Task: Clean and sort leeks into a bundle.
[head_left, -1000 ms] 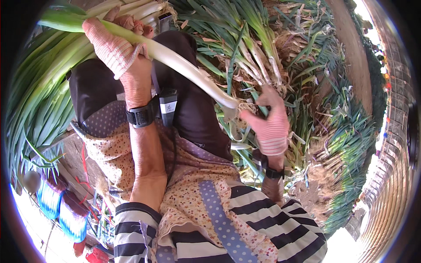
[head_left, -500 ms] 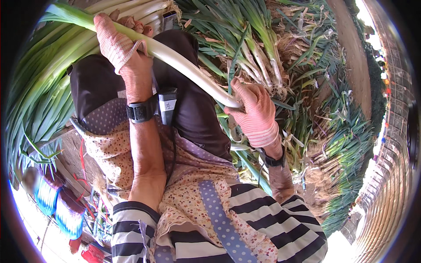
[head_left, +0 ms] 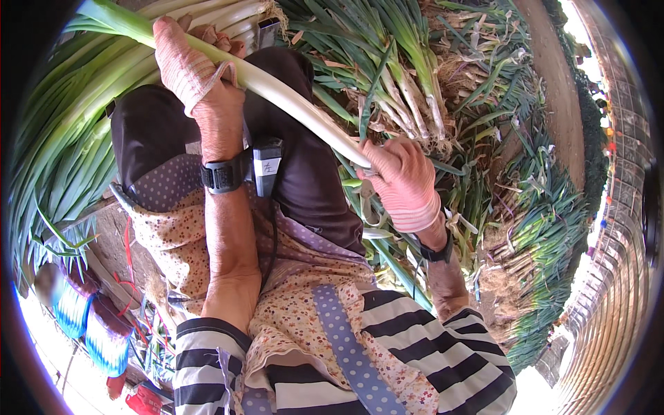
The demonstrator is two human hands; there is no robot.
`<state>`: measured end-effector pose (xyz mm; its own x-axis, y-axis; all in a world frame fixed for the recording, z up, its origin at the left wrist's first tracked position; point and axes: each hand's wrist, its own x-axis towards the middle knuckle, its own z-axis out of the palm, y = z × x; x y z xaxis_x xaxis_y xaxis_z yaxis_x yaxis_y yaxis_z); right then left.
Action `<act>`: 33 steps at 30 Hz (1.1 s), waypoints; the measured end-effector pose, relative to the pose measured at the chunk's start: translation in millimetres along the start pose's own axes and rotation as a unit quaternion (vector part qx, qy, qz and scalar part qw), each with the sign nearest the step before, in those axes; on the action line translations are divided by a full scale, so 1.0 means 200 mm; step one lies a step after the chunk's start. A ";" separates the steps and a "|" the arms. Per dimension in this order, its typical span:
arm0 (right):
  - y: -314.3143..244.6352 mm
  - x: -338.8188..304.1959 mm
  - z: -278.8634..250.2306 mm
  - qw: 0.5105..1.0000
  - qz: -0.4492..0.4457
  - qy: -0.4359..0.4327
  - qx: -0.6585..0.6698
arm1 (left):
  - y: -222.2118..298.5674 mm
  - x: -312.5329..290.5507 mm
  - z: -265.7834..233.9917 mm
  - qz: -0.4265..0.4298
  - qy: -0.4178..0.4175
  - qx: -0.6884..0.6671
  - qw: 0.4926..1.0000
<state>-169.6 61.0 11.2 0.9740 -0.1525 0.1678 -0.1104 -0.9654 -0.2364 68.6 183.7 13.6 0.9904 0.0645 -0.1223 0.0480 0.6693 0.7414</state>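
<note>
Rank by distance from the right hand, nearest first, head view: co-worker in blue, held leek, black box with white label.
From the right hand:
1. Held leek: its white lower end is in the fingers.
2. Black box with white label: to the hand's left, left of picture centre.
3. Co-worker in blue: far lower left.

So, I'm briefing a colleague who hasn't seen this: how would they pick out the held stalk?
Find the dark trousers above and left of centre. Slanting across them is a long stalk, green at upper left and white at lower right, the left hand around it and the right hand at its white end. It alone is held; other stalks lie massed together.
</note>
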 end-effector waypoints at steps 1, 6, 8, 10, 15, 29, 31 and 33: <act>0.00 -0.01 0.00 1.000 0.001 0.000 -0.002 | 0.00 -0.01 0.01 -0.001 -0.001 -0.001 1.000; 0.02 -0.20 -0.05 0.973 -0.103 -0.053 -0.199 | 0.01 -0.04 0.01 0.019 0.037 0.057 0.997; 0.05 -0.25 -0.06 0.918 0.018 -0.353 -0.181 | 0.02 -0.03 -0.02 0.030 0.035 0.054 0.997; 0.04 -0.25 -0.11 0.936 0.123 -0.301 -0.136 | 0.02 -0.02 -0.02 0.040 0.033 0.027 0.998; 0.06 -0.27 -0.06 0.709 0.360 0.061 0.603 | 0.02 -0.04 0.01 0.019 0.034 -0.008 0.999; 0.48 -0.56 0.38 0.972 0.008 -0.052 -0.230 | 0.01 -0.11 0.04 -0.010 -0.076 -0.055 0.996; 0.47 -0.55 0.36 0.975 0.201 0.038 0.082 | 0.02 -0.12 0.07 -0.019 -0.027 -0.020 0.999; 0.93 -0.95 0.41 0.940 0.304 -0.149 -0.033 | 0.03 -0.10 0.12 -0.001 -0.022 -0.039 0.999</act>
<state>-360.0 -72.8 -143.6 0.7384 -0.6236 -0.2566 -0.6669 -0.7317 -0.1409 52.7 169.0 35.4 0.9951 0.0324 -0.0929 0.0407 0.7245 0.6880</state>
